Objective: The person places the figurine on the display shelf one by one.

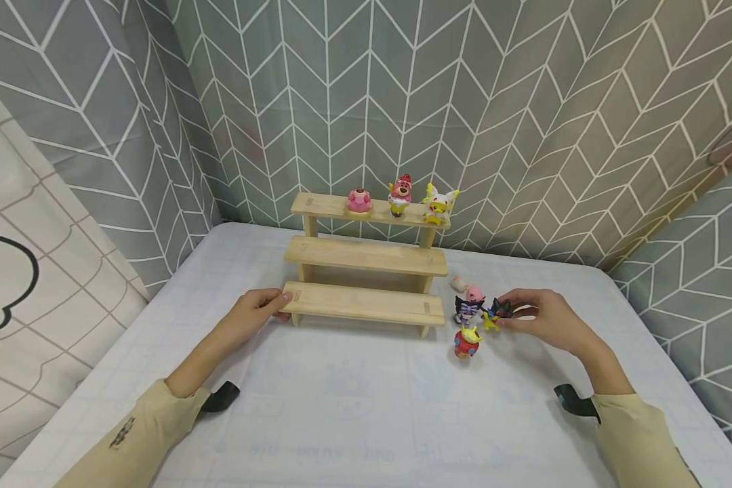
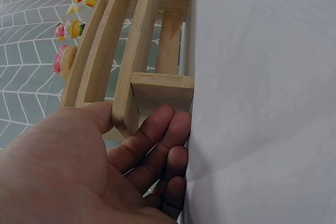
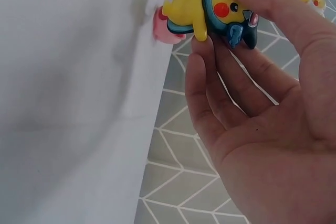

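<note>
1. L hand (image 1: pixel 257 308) is pinching the L end of the rack (image 1: pixel 366 254) at its lowest step (image 1: pixel 366 303), thumb on top, fingers curling below.
2. R hand (image 1: pixel 549 318) is half closing, holding the yellow toy (image 3: pixel 191 3) (dark hood, red cheek) btwn thumb & fingers, R of the rack; can't tell if the toy's touching the table (image 1: pixel 341 407).
3. Black toy (image 1: pixel 465 310) is standing just beside it, rack side; pink toy (image 1: pixel 474 293) is showing behind, w/ a pale toy (image 1: pixel 458 284) farther back. Red toy (image 1: pixel 466 342) is standing in front.
4. Top step (image 1: pixel 323 205), middle to R end: pink dome (image 1: pixel 358 201), bear (image 1: pixel 399 196), white-hooded toy (image 1: pixel 439 205) are sitting spaced apart.
5. Grey curtain (image 1: pixel 402 102) is hanging behind.
</note>
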Motion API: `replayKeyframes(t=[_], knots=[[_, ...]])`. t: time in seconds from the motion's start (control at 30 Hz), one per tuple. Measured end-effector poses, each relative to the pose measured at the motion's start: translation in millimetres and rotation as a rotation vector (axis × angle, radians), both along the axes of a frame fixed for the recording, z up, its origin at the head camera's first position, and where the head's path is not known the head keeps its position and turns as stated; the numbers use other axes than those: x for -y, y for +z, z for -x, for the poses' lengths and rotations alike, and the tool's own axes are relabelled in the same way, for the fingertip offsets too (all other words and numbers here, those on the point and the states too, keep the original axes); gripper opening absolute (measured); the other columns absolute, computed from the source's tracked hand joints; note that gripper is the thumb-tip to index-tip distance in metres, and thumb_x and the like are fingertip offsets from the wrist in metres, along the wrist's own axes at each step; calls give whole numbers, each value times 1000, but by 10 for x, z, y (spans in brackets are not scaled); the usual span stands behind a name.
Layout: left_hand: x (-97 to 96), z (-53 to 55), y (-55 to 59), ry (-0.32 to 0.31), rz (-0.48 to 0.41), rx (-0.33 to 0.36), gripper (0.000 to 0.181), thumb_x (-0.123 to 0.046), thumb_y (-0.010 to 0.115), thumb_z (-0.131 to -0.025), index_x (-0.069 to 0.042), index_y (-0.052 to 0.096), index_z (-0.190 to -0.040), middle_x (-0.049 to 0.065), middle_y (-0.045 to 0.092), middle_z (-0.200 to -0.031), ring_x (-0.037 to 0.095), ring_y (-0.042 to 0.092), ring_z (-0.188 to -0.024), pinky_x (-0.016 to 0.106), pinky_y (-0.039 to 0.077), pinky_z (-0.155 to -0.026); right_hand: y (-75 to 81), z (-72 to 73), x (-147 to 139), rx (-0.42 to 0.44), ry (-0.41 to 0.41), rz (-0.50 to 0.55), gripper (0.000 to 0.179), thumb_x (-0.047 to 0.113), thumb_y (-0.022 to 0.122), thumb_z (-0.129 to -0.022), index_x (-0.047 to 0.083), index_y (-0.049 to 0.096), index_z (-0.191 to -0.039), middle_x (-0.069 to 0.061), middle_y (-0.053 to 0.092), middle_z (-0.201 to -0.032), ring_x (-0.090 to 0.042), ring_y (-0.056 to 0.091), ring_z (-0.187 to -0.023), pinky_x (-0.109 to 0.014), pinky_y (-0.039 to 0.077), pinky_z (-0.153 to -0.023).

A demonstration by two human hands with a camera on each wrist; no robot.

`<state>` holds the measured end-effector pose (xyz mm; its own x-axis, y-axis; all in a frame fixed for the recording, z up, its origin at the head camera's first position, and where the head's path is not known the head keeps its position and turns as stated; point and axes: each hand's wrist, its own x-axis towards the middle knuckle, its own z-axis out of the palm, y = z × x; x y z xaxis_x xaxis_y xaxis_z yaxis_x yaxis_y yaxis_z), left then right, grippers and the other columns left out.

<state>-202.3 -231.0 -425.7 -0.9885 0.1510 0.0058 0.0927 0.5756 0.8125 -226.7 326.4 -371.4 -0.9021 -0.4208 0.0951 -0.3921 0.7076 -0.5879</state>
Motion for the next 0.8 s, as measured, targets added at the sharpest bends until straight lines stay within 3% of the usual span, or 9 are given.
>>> replayKeyframes(t=[0.2, 0.63, 0.8], knots=[[3, -4, 1, -2, 5, -5, 43, -42, 55, -110, -5, 75, -100, 6, 75, -93, 20, 59, -96, 35, 43, -90, 61, -18, -8, -5, -2, 11, 35, 17, 86, -90, 4, 74, -120, -9, 75, -111, -17, 70, -99, -39, 60, -91], [2, -3, 4, -9, -7, -1, 42, -41, 55, -110, -5, 75, -101, 6, 75, -94, 19, 61, -96, 35, 44, -92, 123, -31, -20, -66, -50, 47, 34, 15, 85, -90, 2, 73, -119, -9, 76, -107, -4, 68, -94, -17, 56, -85], [-2, -1, 2, -10, -5, 6, 43, -42, 55, -111, -5, 75, -103, 6, 76, -94, 19, 61, -97, 36, 44, -93, 144, -43, -10, -77, -73, 36, 37, 17, 85, -90, 1, 72, -121, -9, 77, -107, 0, 66, -93, -18, 56, -86]])
